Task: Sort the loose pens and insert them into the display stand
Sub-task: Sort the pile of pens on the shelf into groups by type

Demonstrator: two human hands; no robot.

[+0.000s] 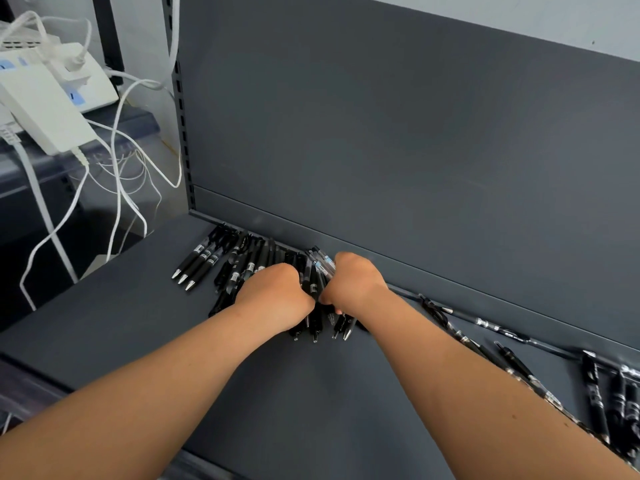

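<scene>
Against the dark grey back panel (398, 133), on a matching grey shelf (294, 393): heap of black pens (242, 265), long axes running from panel toward the viewer, silver tips nearest the viewer. Three pens (194, 266) lie parallel at the heap's left edge. More pens (595, 386) scattered along the panel, well right of the heap. Left hand (277, 292) and right hand (353, 282), both curled shut around a bundle of pens (313, 292) held between them. White cables (117, 161) hang left of the panel.

Pens (242, 261) along wall; front shelf (277, 393) bare
</scene>
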